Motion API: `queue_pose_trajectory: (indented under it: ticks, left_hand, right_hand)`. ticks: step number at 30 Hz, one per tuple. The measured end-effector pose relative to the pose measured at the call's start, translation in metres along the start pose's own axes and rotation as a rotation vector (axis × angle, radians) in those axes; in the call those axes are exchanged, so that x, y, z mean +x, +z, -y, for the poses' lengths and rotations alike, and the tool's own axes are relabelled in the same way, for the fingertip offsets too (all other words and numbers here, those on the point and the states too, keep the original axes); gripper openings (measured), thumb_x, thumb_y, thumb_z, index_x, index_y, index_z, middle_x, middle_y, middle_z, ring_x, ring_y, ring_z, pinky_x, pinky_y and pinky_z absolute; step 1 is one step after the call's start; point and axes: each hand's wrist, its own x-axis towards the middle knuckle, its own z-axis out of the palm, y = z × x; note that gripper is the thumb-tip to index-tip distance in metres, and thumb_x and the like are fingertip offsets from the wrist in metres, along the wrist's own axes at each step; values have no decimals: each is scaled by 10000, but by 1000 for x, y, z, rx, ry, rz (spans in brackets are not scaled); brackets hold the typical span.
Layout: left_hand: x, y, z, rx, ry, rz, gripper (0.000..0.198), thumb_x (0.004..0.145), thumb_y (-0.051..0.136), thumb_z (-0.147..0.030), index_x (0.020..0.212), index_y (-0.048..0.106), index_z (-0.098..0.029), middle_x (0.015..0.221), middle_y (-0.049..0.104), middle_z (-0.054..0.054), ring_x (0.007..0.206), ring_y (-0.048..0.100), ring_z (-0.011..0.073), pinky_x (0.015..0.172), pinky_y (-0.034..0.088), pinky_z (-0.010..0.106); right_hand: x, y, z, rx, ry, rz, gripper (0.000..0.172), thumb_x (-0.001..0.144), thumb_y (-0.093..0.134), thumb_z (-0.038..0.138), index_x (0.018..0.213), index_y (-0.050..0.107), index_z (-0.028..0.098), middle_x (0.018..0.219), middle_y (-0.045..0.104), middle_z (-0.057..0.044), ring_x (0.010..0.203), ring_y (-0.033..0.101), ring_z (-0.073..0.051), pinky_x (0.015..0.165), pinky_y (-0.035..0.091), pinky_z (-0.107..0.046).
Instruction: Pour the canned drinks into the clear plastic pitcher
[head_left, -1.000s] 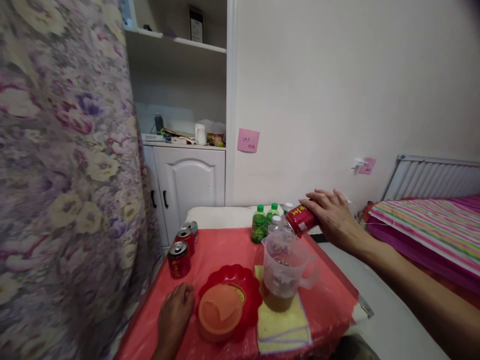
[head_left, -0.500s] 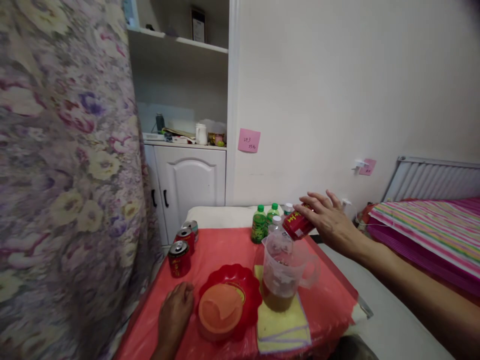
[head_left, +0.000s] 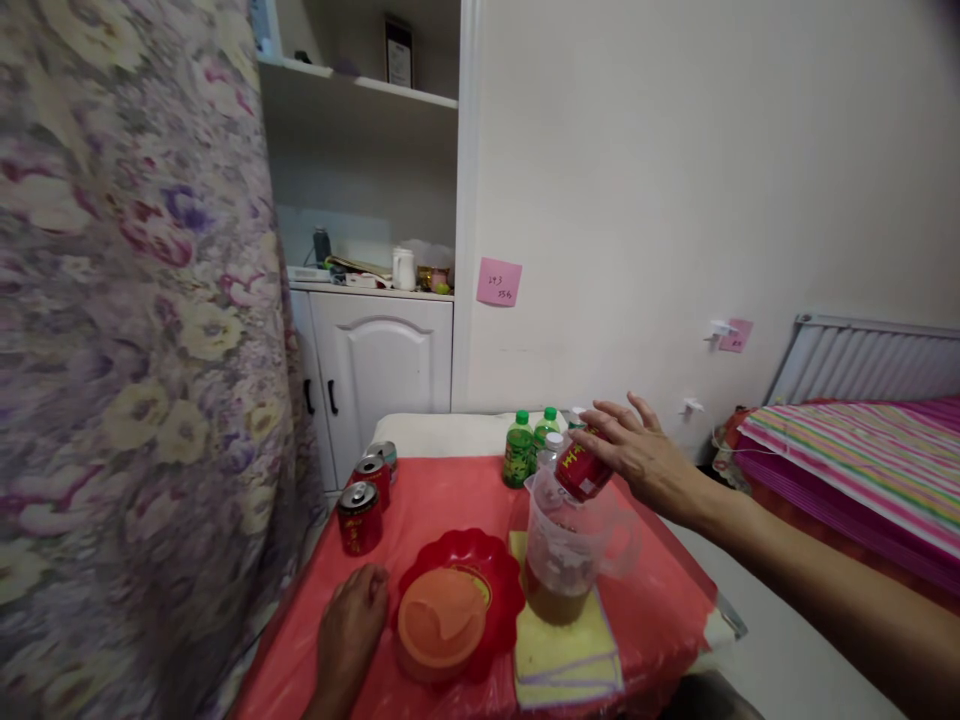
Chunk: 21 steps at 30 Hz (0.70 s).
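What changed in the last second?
The right hand, gripping the red drink can, moved left and down, from behind the clear plastic jug to over its mouth. The can now tips more steeply, top end lowest. Nothing was let go. Unchanged: the left hand resting on the red tablecloth beside the red bowl, the jug, and the two red cans.

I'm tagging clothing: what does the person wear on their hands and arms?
Nothing visible: the left hand and right hand are bare, with no gloves, rings or watch discernible. The right forearm is bare too; no sleeve shows.
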Motion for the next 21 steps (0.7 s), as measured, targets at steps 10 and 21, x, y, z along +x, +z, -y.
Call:
queue_pose_trajectory:
  ticks: [10,21]
  left_hand:
    - [-1,-2,0,-14,8,-4,262,900,344,-301,837,592,-241,947,752,72,894,653,244,807,441,334]
    - [4,3,5,-26,5,6,267,897,356,-334,845,602,-242,919,752,75,901,665,254,812,458,342]
  right_hand:
    - [-2,8,0,1,-8,-21,513,953,452,104,1433,450,281,1476,549,-84,1371,431,-311,1154,195,-604]
    - [-16,25,-6,18,69,-92,485,958,492,149,1419,470,298,1460,569,-66,1354,445,-291,1157,180,-568]
